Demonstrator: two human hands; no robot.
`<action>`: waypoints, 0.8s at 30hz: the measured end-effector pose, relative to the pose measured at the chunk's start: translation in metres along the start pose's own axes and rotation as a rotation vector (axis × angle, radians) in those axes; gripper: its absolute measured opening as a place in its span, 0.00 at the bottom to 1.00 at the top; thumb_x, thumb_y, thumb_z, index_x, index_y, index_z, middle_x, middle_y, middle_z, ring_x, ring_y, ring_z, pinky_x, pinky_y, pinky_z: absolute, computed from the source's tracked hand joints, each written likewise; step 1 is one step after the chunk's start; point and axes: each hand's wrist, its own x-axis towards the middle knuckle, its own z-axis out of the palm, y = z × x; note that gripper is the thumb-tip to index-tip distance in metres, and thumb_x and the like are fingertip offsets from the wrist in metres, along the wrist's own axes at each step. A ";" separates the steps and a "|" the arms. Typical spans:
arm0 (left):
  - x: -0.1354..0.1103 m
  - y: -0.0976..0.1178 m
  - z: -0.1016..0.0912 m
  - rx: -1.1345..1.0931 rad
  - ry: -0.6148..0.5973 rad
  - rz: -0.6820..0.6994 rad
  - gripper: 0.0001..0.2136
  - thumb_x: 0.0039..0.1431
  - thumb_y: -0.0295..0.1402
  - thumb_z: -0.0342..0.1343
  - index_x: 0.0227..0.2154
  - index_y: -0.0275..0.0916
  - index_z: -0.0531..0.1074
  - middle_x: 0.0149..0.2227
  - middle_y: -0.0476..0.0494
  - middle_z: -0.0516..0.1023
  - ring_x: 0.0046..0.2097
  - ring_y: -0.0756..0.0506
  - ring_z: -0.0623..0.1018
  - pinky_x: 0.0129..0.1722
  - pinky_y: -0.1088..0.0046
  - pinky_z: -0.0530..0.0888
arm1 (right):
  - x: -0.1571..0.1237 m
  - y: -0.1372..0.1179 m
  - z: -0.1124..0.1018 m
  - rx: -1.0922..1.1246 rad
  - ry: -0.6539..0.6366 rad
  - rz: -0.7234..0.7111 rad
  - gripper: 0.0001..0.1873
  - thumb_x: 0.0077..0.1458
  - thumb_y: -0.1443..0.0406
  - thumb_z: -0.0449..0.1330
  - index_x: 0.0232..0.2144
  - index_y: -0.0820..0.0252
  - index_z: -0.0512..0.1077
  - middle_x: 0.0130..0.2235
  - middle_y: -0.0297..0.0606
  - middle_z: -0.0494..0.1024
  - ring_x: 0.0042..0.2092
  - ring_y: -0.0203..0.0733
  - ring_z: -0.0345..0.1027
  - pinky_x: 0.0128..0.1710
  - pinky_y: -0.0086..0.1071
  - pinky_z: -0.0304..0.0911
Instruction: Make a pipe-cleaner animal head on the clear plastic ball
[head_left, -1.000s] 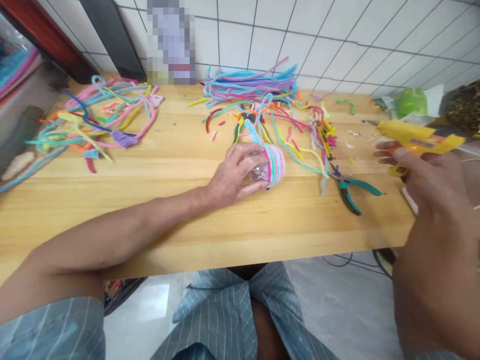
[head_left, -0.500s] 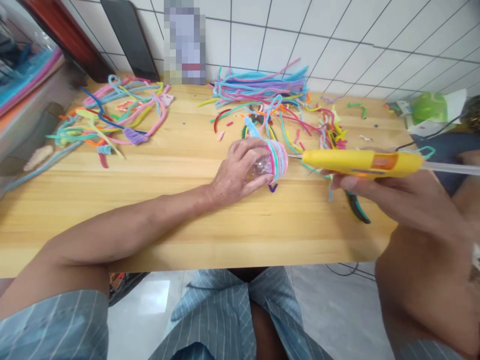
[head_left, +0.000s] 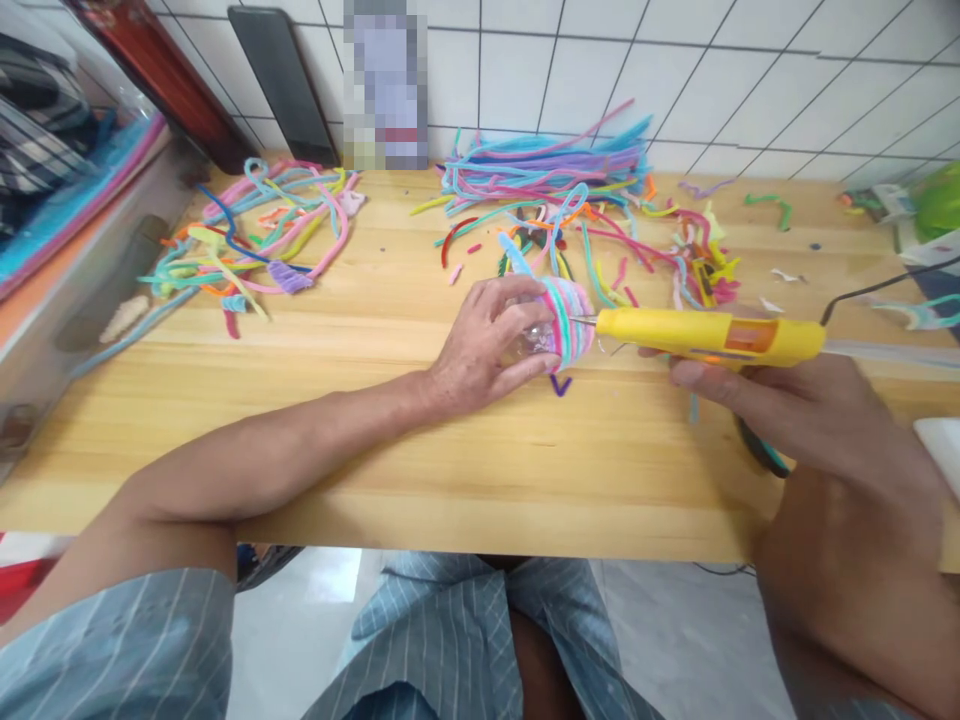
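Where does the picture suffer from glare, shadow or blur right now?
Head view: glare whitens a patch of floor; head view again: a soft shadow falls on the table near the right hand, which looks slightly soft itself; also head view: blocky pixelation masks a patch against the tiles.

A pale wooden table [head_left: 360,480] spans the frame, bearing a tangle of fuzzy stems [head_left: 238,246] at upper left, a multicolored bundle [head_left: 547,168] at upper center, a purple V-shaped piece [head_left: 559,390] near center and a dark-and-teal handle [head_left: 759,452] at right.
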 end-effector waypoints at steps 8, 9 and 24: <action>0.003 -0.001 -0.002 -0.018 -0.025 -0.007 0.22 0.70 0.54 0.61 0.56 0.45 0.72 0.63 0.33 0.76 0.66 0.35 0.75 0.69 0.42 0.68 | 0.007 -0.015 0.005 -0.047 -0.043 -0.087 0.14 0.65 0.53 0.62 0.28 0.51 0.75 0.31 0.33 0.78 0.31 0.45 0.71 0.33 0.40 0.64; 0.004 -0.001 -0.002 -0.020 -0.020 0.007 0.21 0.71 0.54 0.60 0.55 0.45 0.72 0.64 0.33 0.76 0.66 0.35 0.75 0.68 0.43 0.68 | 0.008 -0.015 0.005 -0.042 -0.040 -0.079 0.15 0.65 0.53 0.62 0.28 0.51 0.74 0.30 0.33 0.77 0.31 0.45 0.70 0.33 0.39 0.64; 0.039 0.004 0.002 0.026 -0.141 0.067 0.21 0.69 0.54 0.62 0.54 0.44 0.73 0.62 0.35 0.80 0.61 0.34 0.77 0.62 0.48 0.68 | 0.001 0.017 -0.003 0.077 -0.035 0.087 0.20 0.63 0.45 0.64 0.43 0.49 0.86 0.43 0.36 0.88 0.45 0.53 0.81 0.48 0.48 0.78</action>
